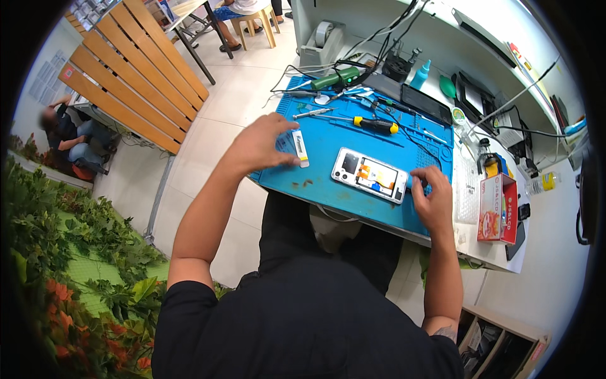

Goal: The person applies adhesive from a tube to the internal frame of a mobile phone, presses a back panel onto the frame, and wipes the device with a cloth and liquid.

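My left hand (268, 142) curls around a small white-and-blue box (300, 149) at the mat's left side, thumb at the lower end and fingers at the top. An opened white phone (369, 175) lies on the blue repair mat (341, 211), its battery area and orange flex cables exposed. My right hand (430, 196) is at the phone's right end, fingers bent around something bluish that I cannot make out. Just above the phone lies a yellow-and-black screwdriver (377, 124), with thin tools (315, 112) further left.
A dark tablet (424, 104), cables, a blue bottle (420, 74) and a green-handled tool (334, 80) crowd the back. A red-and-white box (497, 210) sits right. Left are slatted orange boards (132, 76), artificial leaves (69, 265) and a seated person (85, 145); others sit behind.
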`<move>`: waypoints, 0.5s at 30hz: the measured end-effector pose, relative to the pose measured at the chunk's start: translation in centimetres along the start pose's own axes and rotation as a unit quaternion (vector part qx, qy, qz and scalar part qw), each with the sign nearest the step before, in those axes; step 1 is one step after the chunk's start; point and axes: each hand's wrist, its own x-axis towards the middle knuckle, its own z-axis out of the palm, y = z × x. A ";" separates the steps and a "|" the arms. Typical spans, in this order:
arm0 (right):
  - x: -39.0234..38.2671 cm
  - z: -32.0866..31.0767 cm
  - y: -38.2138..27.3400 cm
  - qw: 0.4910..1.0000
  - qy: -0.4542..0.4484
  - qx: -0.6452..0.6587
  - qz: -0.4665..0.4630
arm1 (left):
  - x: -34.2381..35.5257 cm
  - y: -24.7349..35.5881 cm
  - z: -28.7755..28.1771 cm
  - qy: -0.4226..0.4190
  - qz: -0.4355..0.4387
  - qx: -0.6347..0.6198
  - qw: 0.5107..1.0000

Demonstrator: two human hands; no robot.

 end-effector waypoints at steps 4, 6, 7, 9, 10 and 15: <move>-2.5 0.7 0.1 0.998 0.061 0.018 -0.029 | -0.1 -1.4 2.7 0.051 -0.027 0.027 0.998; -3.8 -0.1 0.6 0.996 0.088 -0.001 -0.003 | 2.4 1.7 2.8 0.010 -0.063 0.042 0.997; -4.3 -0.3 0.6 0.994 0.105 0.000 0.020 | 3.3 2.2 3.4 0.014 -0.047 0.045 0.998; -3.9 1.4 0.4 0.992 0.127 0.018 0.007 | 2.8 1.0 3.4 0.040 -0.056 0.059 0.996; -3.6 1.9 0.2 0.990 0.139 0.023 -0.001 | 2.9 0.6 3.4 0.022 -0.059 0.058 0.996; -4.0 2.5 -0.4 0.986 0.165 0.017 0.008 | 2.8 1.5 3.8 -0.029 -0.037 0.034 0.998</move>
